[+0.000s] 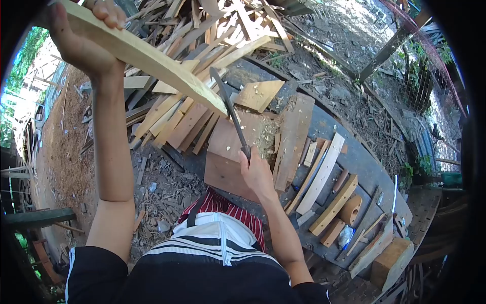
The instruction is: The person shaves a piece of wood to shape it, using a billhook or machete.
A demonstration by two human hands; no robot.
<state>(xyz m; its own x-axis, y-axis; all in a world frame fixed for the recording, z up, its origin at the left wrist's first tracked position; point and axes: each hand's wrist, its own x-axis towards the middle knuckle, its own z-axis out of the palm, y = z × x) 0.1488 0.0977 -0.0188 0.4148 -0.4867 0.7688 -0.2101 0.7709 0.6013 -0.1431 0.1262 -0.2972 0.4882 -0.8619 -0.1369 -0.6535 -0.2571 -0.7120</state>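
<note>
My left hand (pixel 83 43), raised at the upper left, is wrapped round a long pale wooden plank (pixel 147 58). The plank slants down to the right, and its chipped lower end hangs over a brown wood block (pixel 228 136). My right hand (pixel 257 173) is closed on the handle of a machete (pixel 234 112). Its dark, narrow blade points up and away, overlapping the plank's lower end in this view. Pale chips are scattered over the block and the wood beside it.
A large heap of scrap wood (pixel 187 38) lies beyond the block. On the dark workbench (pixel 364 175) at right are boards, a wooden piece with holes (pixel 350 209) and hand tools. A wire fence (pixel 420 86) stands at the far right; sawdust (pixel 63 147) covers ground at left.
</note>
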